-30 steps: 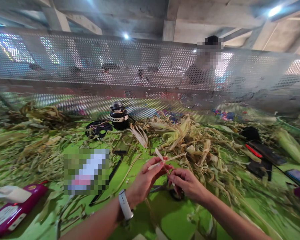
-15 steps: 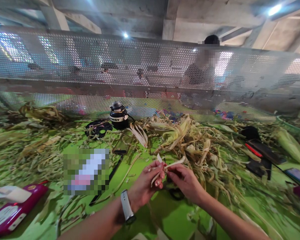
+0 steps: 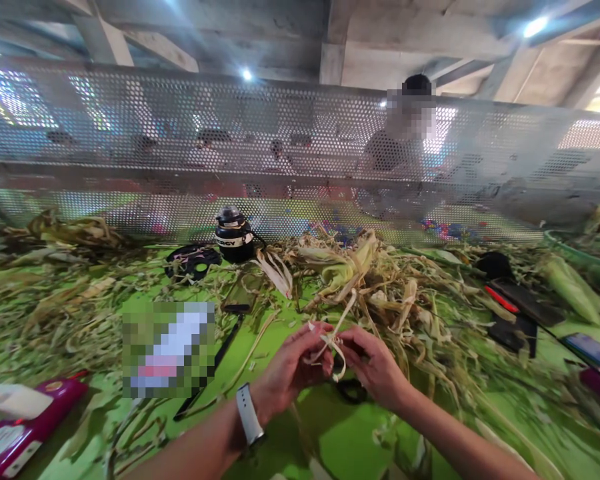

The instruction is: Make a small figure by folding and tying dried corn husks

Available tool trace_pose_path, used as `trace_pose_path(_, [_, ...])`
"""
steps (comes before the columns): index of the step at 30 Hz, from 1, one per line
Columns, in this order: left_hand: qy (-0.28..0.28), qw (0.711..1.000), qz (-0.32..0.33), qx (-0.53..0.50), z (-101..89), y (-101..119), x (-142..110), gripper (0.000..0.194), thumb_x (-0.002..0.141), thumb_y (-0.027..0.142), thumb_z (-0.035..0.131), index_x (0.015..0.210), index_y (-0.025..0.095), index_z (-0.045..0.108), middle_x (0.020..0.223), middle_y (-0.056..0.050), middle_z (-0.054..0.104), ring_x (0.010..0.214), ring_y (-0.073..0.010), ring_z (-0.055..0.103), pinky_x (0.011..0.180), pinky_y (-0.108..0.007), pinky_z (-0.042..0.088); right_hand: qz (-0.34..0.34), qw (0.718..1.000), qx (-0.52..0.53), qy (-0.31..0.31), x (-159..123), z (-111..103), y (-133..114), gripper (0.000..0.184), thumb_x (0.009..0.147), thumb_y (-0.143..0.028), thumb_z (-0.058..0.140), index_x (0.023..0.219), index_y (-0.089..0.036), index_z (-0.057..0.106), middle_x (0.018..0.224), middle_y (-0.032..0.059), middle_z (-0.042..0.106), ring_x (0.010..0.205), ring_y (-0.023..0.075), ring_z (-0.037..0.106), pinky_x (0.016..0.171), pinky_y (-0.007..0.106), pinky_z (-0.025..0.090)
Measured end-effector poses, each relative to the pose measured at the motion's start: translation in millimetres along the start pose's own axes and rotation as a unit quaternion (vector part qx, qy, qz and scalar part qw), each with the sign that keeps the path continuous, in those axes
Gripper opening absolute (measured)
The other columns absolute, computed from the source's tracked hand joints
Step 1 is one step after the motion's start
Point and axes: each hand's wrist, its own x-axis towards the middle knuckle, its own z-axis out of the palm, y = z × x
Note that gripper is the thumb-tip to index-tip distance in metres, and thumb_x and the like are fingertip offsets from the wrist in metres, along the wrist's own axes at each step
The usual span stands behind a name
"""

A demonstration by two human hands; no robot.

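Note:
Pale dried corn husk strips [image 3: 337, 339] are pinched between my two hands, over a green tabletop. One strip sticks up and another curls down between the fingers. My left hand [image 3: 300, 360], with a pale watch strap [image 3: 249, 413] on its wrist, grips the strips from the left with fingers bent. From the right, the bent fingers of my right hand [image 3: 375, 367] close on the same strips; some fingertips are hidden. A dark ring-shaped thing [image 3: 353, 391] lies below the hands. Just beyond them is a heap of dried husks [image 3: 380, 287].
A black bottle [image 3: 234, 241] stands at the back, before a perforated metal screen [image 3: 300, 133]. A person [image 3: 390, 147] is behind it. Magenta device [image 3: 35, 420] at left; phone [image 3: 593, 353] and green basket [image 3: 575, 250] at right. Husk scraps [image 3: 55, 293] litter the green tabletop [image 3: 325, 433].
The husk strips have turned, one now standing higher and another curling downward. My fingers have shifted around them. The whole view has moved slightly.

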Motion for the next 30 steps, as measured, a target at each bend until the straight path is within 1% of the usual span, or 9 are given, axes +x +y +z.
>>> trace_pose_path(3, [0.008, 1.0, 0.009, 0.019, -2.8, 2, -1, 0.035, 0.069, 0.041, 0.072, 0.094, 0.016, 0.069, 0.067, 0.0, 0.064, 0.06, -0.0113, 0.059, 0.06, -0.024, 0.046, -0.019, 0.999, -0.033, -0.002, 0, -2, -1, 0.019, 0.089, -0.031, 0.048, 0.088, -0.018, 0.062, 0.072, 0.0032, 0.058, 0.064, 0.0147, 0.052, 0.059, 0.025, 0.042])
trace_pose_path(7, [-0.012, 0.994, 0.029, 0.102, -6.5, 1, 1, 0.029, 0.069, 0.03, 0.075, 0.091, 0.012, 0.071, 0.066, -0.002, 0.067, 0.056, -0.0094, 0.058, 0.056, -0.02, 0.043, -0.052, 0.997, -0.058, -0.021, 0, -2, -1, 0.019, 0.09, -0.027, 0.046, 0.085, -0.018, 0.062, 0.073, 0.0049, 0.057, 0.065, 0.016, 0.053, 0.06, 0.026, 0.043])
trace_pose_path(11, [-0.037, 0.99, 0.046, 0.128, -7.4, 0, 1, 0.023, 0.071, 0.026, 0.074, 0.091, 0.014, 0.072, 0.067, -0.003, 0.069, 0.058, -0.0095, 0.06, 0.058, -0.02, 0.043, -0.057, 0.996, -0.069, -0.027, -1, 0, 2, 0.023, 0.092, -0.026, 0.044, 0.078, -0.019, 0.061, 0.072, 0.0049, 0.057, 0.066, 0.0163, 0.053, 0.06, 0.026, 0.043])
trace_pose_path(16, [-0.014, 0.987, 0.077, 0.138, -5.1, 1, 1, 0.02, 0.065, 0.024, 0.078, 0.08, 0.015, 0.07, 0.071, -0.003, 0.071, 0.062, -0.011, 0.062, 0.06, -0.021, 0.044, -0.085, 0.992, -0.087, -0.024, -1, 1, 3, 0.025, 0.092, -0.026, 0.042, 0.075, -0.019, 0.057, 0.069, 0.0037, 0.054, 0.064, 0.0155, 0.051, 0.058, 0.025, 0.042])
trace_pose_path(19, [0.008, 0.99, 0.082, 0.113, -3.4, 0, 2, 0.018, 0.064, 0.025, 0.079, 0.072, 0.014, 0.068, 0.066, -0.001, 0.069, 0.059, -0.0091, 0.059, 0.059, -0.019, 0.043, -0.101, 0.99, -0.097, -0.034, 0, 1, 3, 0.025, 0.094, -0.024, 0.038, 0.08, -0.019, 0.058, 0.072, 0.0043, 0.057, 0.067, 0.0154, 0.053, 0.061, 0.025, 0.044])
trace_pose_path(22, [0.017, 0.997, 0.053, 0.055, -2.1, -4, 4, 0.018, 0.062, 0.024, 0.08, 0.069, 0.013, 0.067, 0.06, 0.001, 0.065, 0.053, -0.0066, 0.055, 0.054, -0.017, 0.041, -0.132, 0.985, -0.105, -0.026, 1, 3, 4, 0.027, 0.095, -0.024, 0.037, 0.08, -0.018, 0.059, 0.075, 0.006, 0.06, 0.069, 0.0158, 0.055, 0.062, 0.026, 0.046])
trace_pose_path(25, [0.025, 0.999, 0.032, -0.006, -3.2, -8, 7, 0.017, 0.06, 0.02, 0.081, 0.067, 0.013, 0.067, 0.062, 0.002, 0.064, 0.054, -0.0046, 0.054, 0.055, -0.015, 0.042, -0.155, 0.984, -0.093, -0.01, 1, 4, 6, 0.025, 0.095, -0.024, 0.04, 0.081, -0.017, 0.06, 0.078, 0.0077, 0.063, 0.071, 0.0164, 0.057, 0.063, 0.027, 0.047])
trace_pose_path(27, [0.027, 0.999, 0.015, -0.03, -5.6, -8, 9, 0.017, 0.06, 0.018, 0.081, 0.069, 0.013, 0.068, 0.065, 0.003, 0.063, 0.056, -0.0044, 0.055, 0.057, -0.015, 0.044, -0.135, 0.988, -0.075, -0.009, 1, 3, 7, 0.024, 0.094, -0.025, 0.043, 0.081, -0.017, 0.061, 0.075, 0.0069, 0.063, 0.07, 0.0162, 0.056, 0.064, 0.027, 0.046])
trace_pose_path(30, [0.026, 0.999, -0.023, -0.04, -9.5, -5, 9, 0.019, 0.063, 0.02, 0.079, 0.08, 0.015, 0.07, 0.067, 0.002, 0.063, 0.057, -0.006, 0.056, 0.056, -0.016, 0.045, -0.054, 0.998, -0.008, -0.013, 2, 1, 6, 0.023, 0.092, -0.029, 0.046, 0.081, -0.017, 0.062, 0.074, 0.005, 0.062, 0.069, 0.0154, 0.056, 0.065, 0.027, 0.046])
